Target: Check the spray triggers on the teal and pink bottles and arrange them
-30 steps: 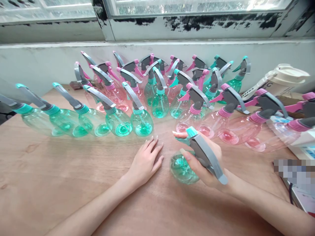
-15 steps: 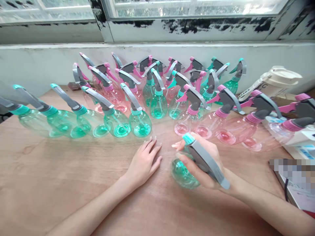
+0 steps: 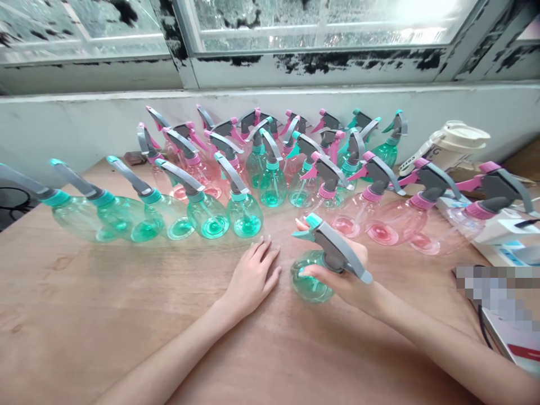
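Note:
A green spray bottle [image 3: 311,284] with a grey and teal trigger head is gripped around its neck by my right hand [image 3: 352,284]. The thumb lies along the near side of the bottle, and the other fingers are mostly hidden behind the head. To its left, my left hand [image 3: 253,275] lies flat on the wooden table [image 3: 126,320], fingers stretched out, holding nothing. Just beyond it stands the end bottle [image 3: 247,216] of a row of green spray bottles. Past my right hand stands a row of pink spray bottles [image 3: 390,222].
More pink and green spray bottles [image 3: 272,183] crowd the back by the wall [image 3: 84,124]. At the right are a cream lidded cup [image 3: 459,143], a white box [image 3: 502,239] and a flat book-like item [image 3: 502,315] near the table's edge. Windows [image 3: 320,25] rise behind.
My right hand has shifted the held spray bottle slightly away from me and turned it, so its teal trigger now shows. My left hand stays flat. The view has tilted up a little.

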A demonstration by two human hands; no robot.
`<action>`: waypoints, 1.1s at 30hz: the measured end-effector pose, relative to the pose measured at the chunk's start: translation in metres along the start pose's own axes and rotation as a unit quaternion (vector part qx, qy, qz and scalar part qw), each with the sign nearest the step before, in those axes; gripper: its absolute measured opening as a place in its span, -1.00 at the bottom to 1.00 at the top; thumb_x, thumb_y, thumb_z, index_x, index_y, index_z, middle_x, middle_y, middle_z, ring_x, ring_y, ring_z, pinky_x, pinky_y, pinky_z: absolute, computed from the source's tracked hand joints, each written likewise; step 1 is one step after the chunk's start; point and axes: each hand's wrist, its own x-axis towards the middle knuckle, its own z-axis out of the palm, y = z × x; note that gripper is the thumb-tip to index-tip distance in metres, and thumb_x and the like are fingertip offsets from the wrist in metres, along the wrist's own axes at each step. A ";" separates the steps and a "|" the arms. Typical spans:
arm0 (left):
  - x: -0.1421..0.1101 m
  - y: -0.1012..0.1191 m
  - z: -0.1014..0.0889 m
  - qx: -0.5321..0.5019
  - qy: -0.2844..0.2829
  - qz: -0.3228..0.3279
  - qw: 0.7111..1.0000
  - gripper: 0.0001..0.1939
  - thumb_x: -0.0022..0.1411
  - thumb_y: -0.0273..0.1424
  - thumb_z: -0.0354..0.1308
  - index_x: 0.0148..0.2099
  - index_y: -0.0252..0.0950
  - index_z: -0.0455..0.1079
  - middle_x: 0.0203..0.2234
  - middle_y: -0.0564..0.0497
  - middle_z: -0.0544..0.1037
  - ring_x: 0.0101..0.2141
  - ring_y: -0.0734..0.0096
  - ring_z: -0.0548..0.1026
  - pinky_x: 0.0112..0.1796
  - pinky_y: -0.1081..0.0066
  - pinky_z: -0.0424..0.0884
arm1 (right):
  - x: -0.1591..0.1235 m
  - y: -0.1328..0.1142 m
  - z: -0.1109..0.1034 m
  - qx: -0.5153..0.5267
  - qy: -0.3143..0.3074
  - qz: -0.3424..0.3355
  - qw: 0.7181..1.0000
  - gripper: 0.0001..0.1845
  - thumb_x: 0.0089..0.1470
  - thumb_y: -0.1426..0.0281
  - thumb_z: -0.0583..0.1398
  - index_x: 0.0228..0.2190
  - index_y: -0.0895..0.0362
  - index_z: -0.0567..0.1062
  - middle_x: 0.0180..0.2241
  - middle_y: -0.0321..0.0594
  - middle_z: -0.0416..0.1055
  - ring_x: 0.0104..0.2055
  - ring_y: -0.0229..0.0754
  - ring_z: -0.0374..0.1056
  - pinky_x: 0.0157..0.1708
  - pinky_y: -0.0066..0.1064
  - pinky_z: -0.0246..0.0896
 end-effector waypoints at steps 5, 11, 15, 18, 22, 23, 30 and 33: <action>0.000 -0.002 0.002 -0.008 0.009 -0.006 1.000 -0.61 0.35 -0.34 0.06 0.16 -0.39 0.34 0.19 -0.29 0.33 0.20 -0.01 0.28 0.16 0.00 0.26 | -0.017 -0.002 -0.003 -0.011 0.009 -0.016 1.000 -0.45 0.18 0.10 0.15 0.13 0.01 0.22 -0.03 -0.07 0.43 -0.12 -0.02 0.44 -0.17 -0.18 0.41; -0.009 -0.012 0.000 -0.056 0.019 -0.001 0.998 -0.64 0.33 -0.38 0.08 0.14 -0.37 0.33 0.19 -0.28 0.33 0.19 0.03 0.29 0.15 0.02 0.29 | -0.054 -0.007 -0.013 -0.142 0.036 -0.014 0.989 -0.39 0.09 0.18 0.27 0.09 0.10 0.21 -0.10 -0.04 0.37 -0.06 0.05 0.39 -0.12 -0.14 0.37; -0.020 -0.020 -0.001 -0.072 0.027 0.012 0.997 -0.66 0.34 -0.40 0.05 0.14 -0.34 0.32 0.17 -0.27 0.34 0.20 0.03 0.28 0.14 -0.01 0.31 | -0.064 -0.007 -0.011 -0.202 0.032 0.008 0.979 -0.52 0.15 0.16 0.22 0.02 0.10 0.27 -0.21 -0.12 0.39 -0.18 -0.03 0.41 -0.20 -0.21 0.37; -0.026 -0.023 -0.004 -0.084 0.030 0.019 0.996 -0.66 0.34 -0.42 0.05 0.14 -0.33 0.31 0.17 -0.26 0.33 0.20 0.02 0.28 0.14 -0.03 0.31 | -0.055 -0.004 -0.001 -0.206 0.033 0.037 0.977 -0.56 0.14 0.11 0.21 -0.04 0.07 0.30 -0.26 -0.17 0.40 -0.24 -0.06 0.40 -0.25 -0.25 0.35; -0.031 -0.023 -0.008 -0.115 0.058 0.007 0.992 -0.70 0.33 -0.47 0.02 0.09 -0.29 0.33 0.16 -0.23 0.33 0.18 0.05 0.29 0.10 0.01 0.37 | -0.028 0.000 0.018 -0.224 0.061 0.090 0.968 -0.45 0.11 0.00 0.19 -0.02 0.10 0.30 -0.23 -0.13 0.39 -0.30 -0.08 0.35 -0.32 -0.26 0.32; -0.031 -0.023 -0.010 -0.123 0.070 0.002 0.990 -0.71 0.33 -0.49 0.01 0.08 -0.27 0.33 0.14 -0.22 0.33 0.17 0.07 0.30 0.09 0.03 0.38 | -0.020 0.000 0.023 -0.233 0.069 0.097 0.965 -0.41 0.10 -0.03 0.18 -0.01 0.12 0.31 -0.26 -0.12 0.39 -0.28 -0.05 0.35 -0.30 -0.25 0.32; -0.032 -0.019 -0.014 -0.155 0.106 -0.015 0.982 -0.69 0.31 -0.52 0.02 0.08 -0.23 0.32 0.07 -0.17 0.36 0.12 0.11 0.33 0.06 0.05 0.41 | 0.022 0.006 0.041 -0.254 0.037 0.134 0.957 -0.35 0.13 -0.10 0.09 0.03 0.14 0.33 -0.26 -0.10 0.47 -0.40 -0.02 0.44 -0.47 -0.26 0.27; -0.031 -0.019 -0.015 -0.157 0.111 -0.021 0.981 -0.71 0.31 -0.52 0.03 0.06 -0.24 0.33 0.05 -0.17 0.37 0.11 0.11 0.34 0.05 0.06 0.41 | 0.032 0.008 0.045 -0.269 0.039 0.128 0.954 -0.37 0.18 -0.06 0.05 0.03 0.18 0.33 -0.13 0.02 0.48 -0.33 0.07 0.48 -0.45 -0.19 0.30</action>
